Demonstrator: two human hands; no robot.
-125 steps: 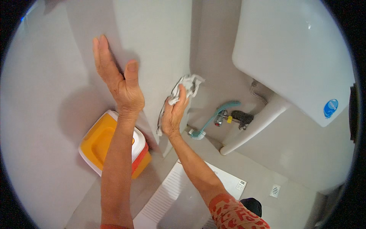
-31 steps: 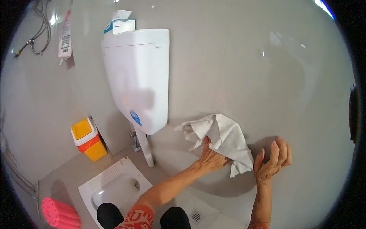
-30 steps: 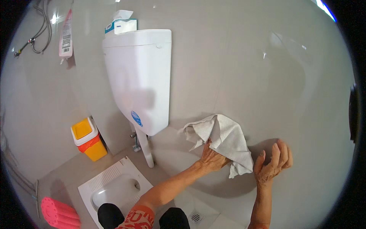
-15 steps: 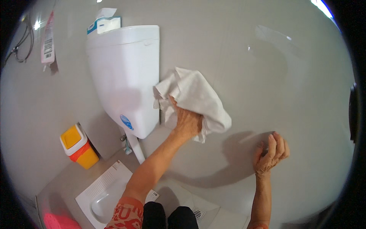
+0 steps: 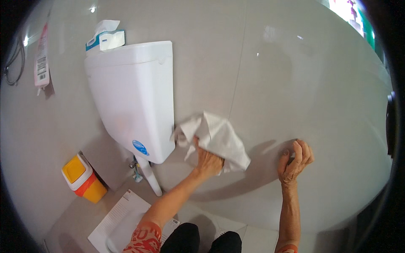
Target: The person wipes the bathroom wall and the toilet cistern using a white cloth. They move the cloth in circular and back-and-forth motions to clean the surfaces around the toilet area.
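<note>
A crumpled off-white cloth (image 5: 219, 135) lies against the grey wall (image 5: 202, 76), just right of the white toilet cistern (image 5: 135, 92). My left hand (image 5: 209, 162) grips it, the fingertips partly hidden under its folds. Farther right, my right hand (image 5: 297, 160) is held near the wall, its fingers loosely curled and somewhat apart, with nothing seen in it. Whether its fingertips touch the wall I cannot tell.
A tissue pack (image 5: 110, 40) rests on the cistern. Below run a white pipe (image 5: 148, 177) and a squat toilet (image 5: 114, 219). A yellow and white bin (image 5: 86, 179) stands at left. A pink and white packet (image 5: 42, 59) hangs on the left wall.
My left hand has moved the cloth down the wall, closer to the cistern's lower edge. The view has tilted slightly upward. My right hand stays nearly in place.
</note>
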